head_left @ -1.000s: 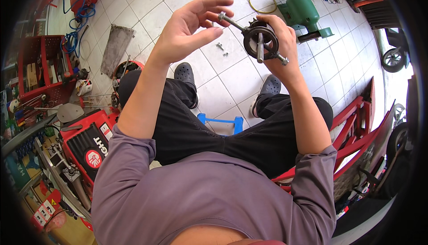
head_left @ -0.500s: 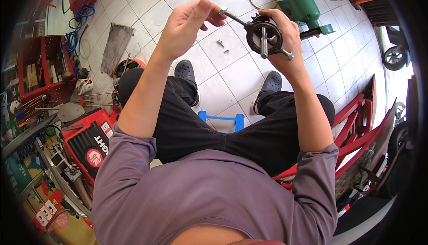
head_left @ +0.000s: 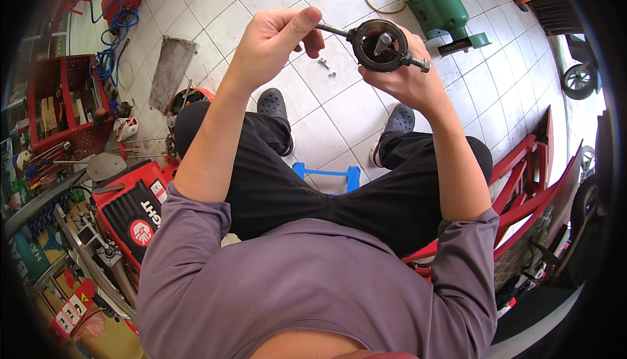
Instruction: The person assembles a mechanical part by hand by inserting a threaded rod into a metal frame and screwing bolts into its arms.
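Note:
My right hand [head_left: 413, 83] is wrapped round a black ring-shaped puller [head_left: 356, 52], holding it up over the floor. A long threaded rod [head_left: 332, 29] sticks out of the ring's left side, and a bolt end [head_left: 423, 65] juts out at the lower right. Inside the ring a grey metal tip shows; its shape is hard to make out. My left hand [head_left: 271, 42] pinches the outer end of the rod between thumb and fingers, covering that end. Some of the right fingers are hidden behind the ring.
Small bolts [head_left: 326, 67] lie on the tiled floor beyond my feet. A green bench grinder [head_left: 444, 9] stands at far right. Between my legs is a blue stand [head_left: 330, 173]. To my left are a red toolbox [head_left: 39, 111], a red-black case [head_left: 130, 209] and a grey plate [head_left: 171, 71].
The puller has turned in my right hand, so its ring opening now faces up toward me. My left fingers have closed on the rod's end, where a nut showed before.

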